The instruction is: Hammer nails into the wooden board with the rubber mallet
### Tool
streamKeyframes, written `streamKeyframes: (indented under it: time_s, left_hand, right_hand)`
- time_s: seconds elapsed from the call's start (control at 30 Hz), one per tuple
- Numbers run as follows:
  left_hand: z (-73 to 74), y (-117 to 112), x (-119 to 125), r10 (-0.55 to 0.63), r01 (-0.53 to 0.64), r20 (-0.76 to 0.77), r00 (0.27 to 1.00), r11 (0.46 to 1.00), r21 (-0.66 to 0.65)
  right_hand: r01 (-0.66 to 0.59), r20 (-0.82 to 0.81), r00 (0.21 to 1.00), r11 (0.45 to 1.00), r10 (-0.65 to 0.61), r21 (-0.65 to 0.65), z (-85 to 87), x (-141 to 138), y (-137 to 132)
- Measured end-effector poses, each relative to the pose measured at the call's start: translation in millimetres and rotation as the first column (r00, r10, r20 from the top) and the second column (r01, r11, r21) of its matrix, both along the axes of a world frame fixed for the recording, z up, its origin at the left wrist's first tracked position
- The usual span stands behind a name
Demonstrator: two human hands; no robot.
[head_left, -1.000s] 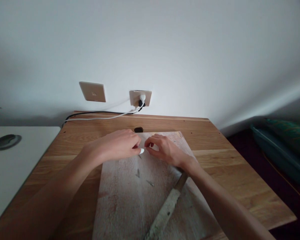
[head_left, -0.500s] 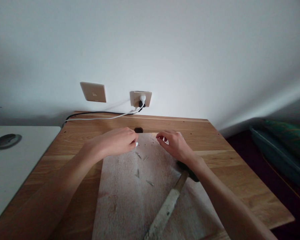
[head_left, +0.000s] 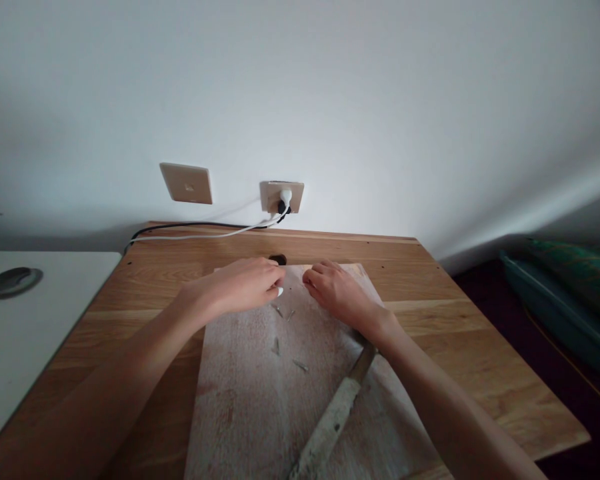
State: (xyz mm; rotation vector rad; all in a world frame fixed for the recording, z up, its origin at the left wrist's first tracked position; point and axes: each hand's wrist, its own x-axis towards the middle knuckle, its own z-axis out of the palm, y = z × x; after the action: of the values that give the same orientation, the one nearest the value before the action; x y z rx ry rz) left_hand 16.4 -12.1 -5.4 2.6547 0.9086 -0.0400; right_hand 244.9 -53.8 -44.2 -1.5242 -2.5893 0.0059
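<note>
We see both bare hands over the far end of a pale, worn board, which lies on a wooden table. The left hand comes in from the left with its fingers curled inward and a white patch at the thumb tip. The right hand faces it across a narrow gap, its fingers bent and drawn together. From this angle we cannot tell whether either hand grips anything small.

Just nearer than the gap, four nails lie loose on the board: two close together at the far side, two more toward us. A hammer rests on the board's right part, its handle slanting toward the near edge, its head mostly hidden under the right wrist.

Beyond the board we find a dark round hole in the table. On the wall behind, a socket plate holds a white plug, and a white cable and a black cable run left. At the far right we make out a teal cushion.
</note>
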Motion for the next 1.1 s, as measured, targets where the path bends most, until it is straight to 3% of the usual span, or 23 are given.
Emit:
streamKeyframes:
  time_s: [0.23, 0.4, 0.53, 0.6, 0.7, 0.83, 1.1]
  left_hand:
    - [-3.1, 1.1, -1.5, -0.008, 0.007, 0.024, 1.000, 1.000, 0.027]
    - [-2.8, 1.4, -1.2, -0.005, 0.006, -0.011, 1.000, 1.000, 0.029]
    - [-1.4, 0.2, -0.3, -0.011, 0.012, -0.017, 1.000, 1.000, 0.022]
    - [-1.3, -0.2, -0.2, -0.015, 0.015, -0.018, 1.000, 1.000, 0.018]
    - [-0.9, -0.5, -0.4, -0.010, 0.010, -0.015, 1.000, 1.000, 0.008]
    - [-1.2, -0.1, -0.4, -0.006, 0.006, -0.014, 1.000, 1.000, -0.015]
    - [-3.7, 0.2, -0.5, -0.003, 0.002, -0.029, 1.000, 0.999, -0.046]
  right_hand:
    - [-0.096, -0.086, 0.992, 0.995, 0.095, -0.008, 16.4, -2.8, -15.7]
    - [-0.286, -0.171, 0.950, 0.949, 0.263, -0.131, 22.4, -11.1, -42.1]
    - [-0.341, -0.226, 0.930, 0.911, 0.291, -0.231, 19.9, -11.0, -55.3]
    - [-0.297, -0.247, 0.939, 0.927, 0.240, -0.229, 18.5, -2.7, -53.9]
    - [-0.093, -0.227, 0.972, 0.988, 0.064, -0.123, 17.1, 19.4, -42.4]
    - [0.118, -0.174, 0.977, 0.993, -0.121, -0.030, 13.2, 45.5, -22.7]
    - [0.155, -0.021, 0.988, 0.988, -0.155, -0.005, -1.4, 27.7, -7.8]
